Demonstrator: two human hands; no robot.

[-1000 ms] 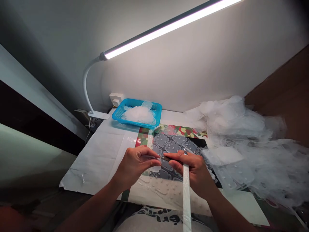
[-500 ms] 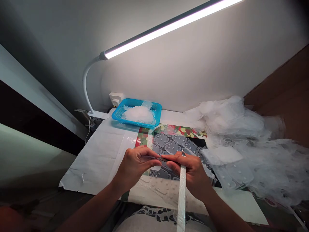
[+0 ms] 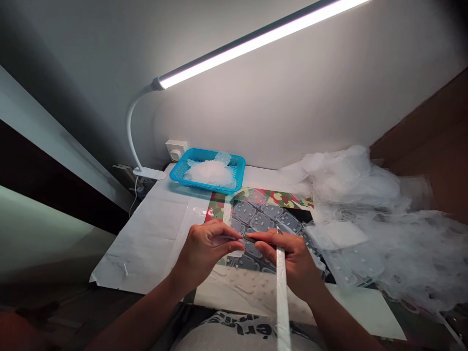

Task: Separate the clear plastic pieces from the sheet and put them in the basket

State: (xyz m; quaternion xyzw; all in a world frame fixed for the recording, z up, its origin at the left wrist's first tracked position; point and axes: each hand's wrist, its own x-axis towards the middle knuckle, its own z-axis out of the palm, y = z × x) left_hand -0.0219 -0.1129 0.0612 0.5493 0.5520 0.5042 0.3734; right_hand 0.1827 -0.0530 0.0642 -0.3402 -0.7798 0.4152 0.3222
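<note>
Above the middle of the work surface, my left hand (image 3: 199, 248) pinches a thin translucent piece (image 3: 236, 253) between thumb and fingers. My right hand (image 3: 292, 256) is closed on a slim dark metal tool (image 3: 252, 239) that looks like tweezers, its tip at my left fingertips. From the right hand a long white wrapped strip (image 3: 282, 302) runs down toward my body; whether it joins the tool is hidden. Under both hands lies a sheet of clear rounded pieces (image 3: 261, 222) with small dots, on a dark backing.
A blue basket (image 3: 239, 178) of translucent pieces (image 3: 210, 173) stands at the back. Piles of clear film-like pieces (image 3: 413, 248) fill the right side. White paper (image 3: 146, 239) covers the left. A lamp (image 3: 256, 46) reaches overhead, its base (image 3: 149, 173) at the back left.
My right hand has shifted slightly right, so its fingertips are a little farther from my left. The lower end of the white strip has swung right. My left hand stays almost still.
</note>
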